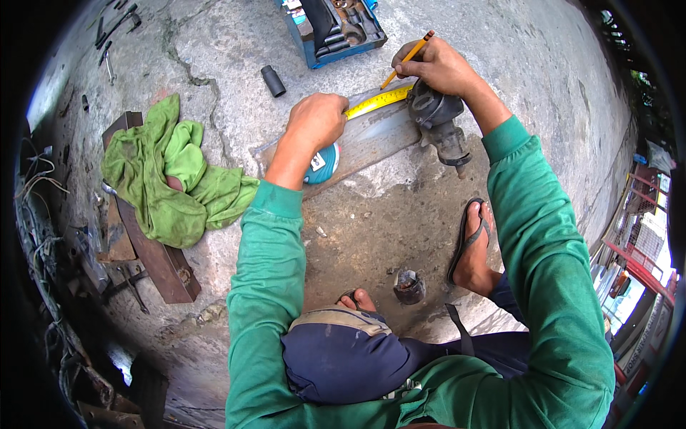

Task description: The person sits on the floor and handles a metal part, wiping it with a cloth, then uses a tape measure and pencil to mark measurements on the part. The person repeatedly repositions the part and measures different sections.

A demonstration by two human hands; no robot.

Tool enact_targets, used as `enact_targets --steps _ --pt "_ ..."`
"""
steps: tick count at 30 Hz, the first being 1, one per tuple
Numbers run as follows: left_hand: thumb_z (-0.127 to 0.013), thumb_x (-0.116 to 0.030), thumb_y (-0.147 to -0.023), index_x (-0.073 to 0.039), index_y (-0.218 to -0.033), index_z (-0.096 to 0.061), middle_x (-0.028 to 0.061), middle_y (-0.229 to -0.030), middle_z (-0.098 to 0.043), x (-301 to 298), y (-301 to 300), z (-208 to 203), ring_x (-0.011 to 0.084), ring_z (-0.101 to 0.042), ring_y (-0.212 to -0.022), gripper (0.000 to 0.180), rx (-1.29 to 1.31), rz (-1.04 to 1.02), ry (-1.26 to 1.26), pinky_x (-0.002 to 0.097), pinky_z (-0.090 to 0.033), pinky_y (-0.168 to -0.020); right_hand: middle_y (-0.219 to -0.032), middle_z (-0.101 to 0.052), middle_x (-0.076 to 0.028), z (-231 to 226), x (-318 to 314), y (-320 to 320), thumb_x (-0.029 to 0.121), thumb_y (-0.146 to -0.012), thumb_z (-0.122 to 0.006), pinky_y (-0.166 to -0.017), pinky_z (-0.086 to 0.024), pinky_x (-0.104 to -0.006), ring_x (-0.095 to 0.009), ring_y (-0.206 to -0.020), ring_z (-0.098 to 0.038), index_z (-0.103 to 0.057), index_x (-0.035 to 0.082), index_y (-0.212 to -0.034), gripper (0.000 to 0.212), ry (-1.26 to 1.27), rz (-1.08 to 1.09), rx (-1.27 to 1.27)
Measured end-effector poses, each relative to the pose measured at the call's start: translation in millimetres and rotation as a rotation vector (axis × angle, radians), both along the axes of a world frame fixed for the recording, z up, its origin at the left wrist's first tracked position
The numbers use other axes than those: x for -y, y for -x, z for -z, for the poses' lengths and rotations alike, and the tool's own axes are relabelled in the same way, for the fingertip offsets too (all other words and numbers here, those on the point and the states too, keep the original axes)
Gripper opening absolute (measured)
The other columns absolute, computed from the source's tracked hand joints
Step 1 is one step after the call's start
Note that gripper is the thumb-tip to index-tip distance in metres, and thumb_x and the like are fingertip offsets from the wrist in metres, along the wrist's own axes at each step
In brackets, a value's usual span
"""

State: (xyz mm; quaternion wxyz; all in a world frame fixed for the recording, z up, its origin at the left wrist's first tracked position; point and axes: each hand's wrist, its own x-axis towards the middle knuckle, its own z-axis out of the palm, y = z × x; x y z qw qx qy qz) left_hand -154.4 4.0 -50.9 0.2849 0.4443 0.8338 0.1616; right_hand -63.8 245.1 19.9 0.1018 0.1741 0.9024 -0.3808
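Note:
My left hand (314, 120) is closed around a tape measure, whose yellow blade (377, 103) reaches right along a flat grey metal bar (379, 136) on the ground. In my right hand (439, 66) an orange-yellow pencil (409, 58) is pinched, its tip down near the blade's far edge. The blade's right end meets a dark, round-bodied metal part (441, 125) that rests on the bar below my right hand; I cannot tell its kind. A round teal object (325, 164) with a white label lies beside my left wrist, partly hidden by it.
A blue toolbox (336, 53) with sockets stands beyond my hands, near a loose black socket (273, 81). At left, a green cloth (171, 171) drapes over a brown steel beam (161, 264). A small dark cup-shaped thing (409, 287) sits between my feet. Wires (44, 236) line the left edge.

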Motion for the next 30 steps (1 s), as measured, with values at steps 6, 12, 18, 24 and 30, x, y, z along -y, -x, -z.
enact_targets --steps 6,12,18,24,30 --pt "-0.069 -0.021 -0.088 -0.010 -0.109 -0.077 0.0213 -0.099 -0.074 -0.8 0.4 1.1 0.0415 -0.070 -0.097 0.025 0.003 0.000 -0.006 0.0515 -0.055 -0.087 -0.091 -0.078 -0.013 1.1 -1.9 -0.5 0.016 -0.091 -0.076 -0.080 -0.058 -0.0339 -0.019 -0.084 -0.074 -0.078 -0.002 -0.102 0.021 0.008 -0.003 -0.003" --pt "-0.069 -0.021 -0.088 -0.010 -0.109 -0.077 0.0211 -0.100 -0.074 0.1 0.2 1.5 0.0417 -0.070 -0.097 0.025 0.002 0.002 -0.012 0.0517 -0.055 -0.087 -0.090 -0.078 -0.013 0.5 -0.2 -0.6 0.016 -0.090 -0.077 -0.079 -0.059 -0.0339 -0.019 -0.083 -0.075 -0.078 -0.002 -0.101 0.020 0.015 0.011 -0.018" --pt "-0.070 -0.021 -0.088 -0.010 -0.108 -0.077 0.0212 -0.100 -0.074 0.7 1.3 1.8 0.0419 -0.070 -0.097 0.025 -0.004 0.007 -0.003 0.0518 -0.055 -0.087 -0.088 -0.078 -0.013 0.0 0.5 0.0 0.015 -0.089 -0.077 -0.079 -0.059 -0.0337 -0.018 -0.081 -0.075 -0.078 -0.002 -0.099 0.020 0.002 -0.014 -0.017" --pt "-0.070 -0.022 -0.088 -0.010 -0.109 -0.077 0.0213 -0.100 -0.074 0.3 0.8 0.2 0.0421 -0.070 -0.097 0.025 0.012 -0.002 -0.003 0.0520 -0.055 -0.087 -0.087 -0.078 -0.013 -1.7 0.5 -0.3 0.015 -0.089 -0.077 -0.078 -0.059 -0.0338 -0.018 -0.080 -0.075 -0.077 -0.003 -0.098 0.020 -0.006 -0.015 -0.013" --pt "-0.065 -0.018 -0.086 -0.011 -0.107 -0.078 0.0213 -0.101 -0.074 0.7 0.9 1.1 0.0409 -0.071 -0.098 0.026 0.008 -0.009 -0.007 0.0516 -0.055 -0.088 -0.085 -0.077 -0.014 4.2 -0.9 -0.6 0.017 -0.089 -0.077 -0.074 -0.059 -0.0346 -0.019 -0.076 -0.074 -0.078 -0.003 -0.098 0.021 -0.017 -0.008 -0.030"
